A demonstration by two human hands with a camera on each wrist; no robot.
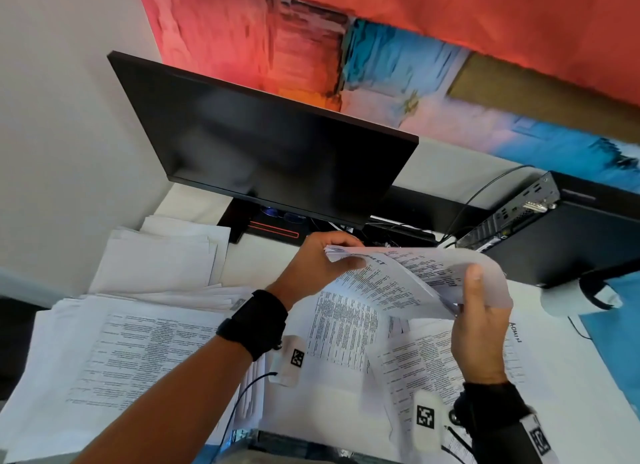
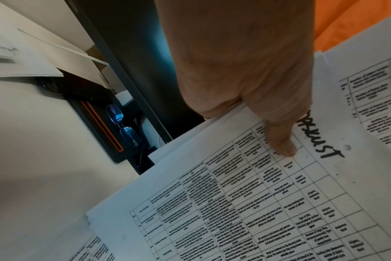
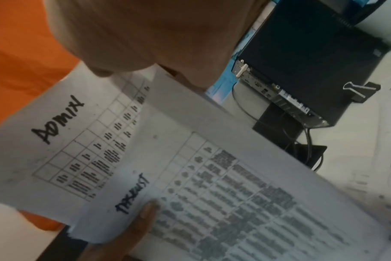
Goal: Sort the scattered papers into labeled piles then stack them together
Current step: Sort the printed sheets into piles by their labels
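A stack of printed table sheets [image 1: 398, 276] is held up above the desk, and its top sheet [image 2: 234, 203] bears the handwritten label TASKLIST. My left hand [image 1: 322, 259] grips its far left edge, thumb [image 2: 281, 141] on top and fingers underneath. My right hand [image 1: 481, 321] grips the right edge, where the sheets curl upward. In the right wrist view the stack [image 3: 212, 194] overlaps a sheet marked ADMIN [image 3: 63, 134]. The same ADMIN label [image 1: 516, 332] shows beside my right hand; whether that sheet lies on the desk or is held, I cannot tell.
More printed sheets cover the desk: a pile at the left [image 1: 138, 353] and a blank-faced pile behind it [image 1: 159, 259]. A black monitor [image 1: 270, 152] stands at the back, with glasses [image 2: 123, 127] on its base. A small black computer [image 1: 554, 228] and a binder clip [image 3: 357, 91] sit at the right.
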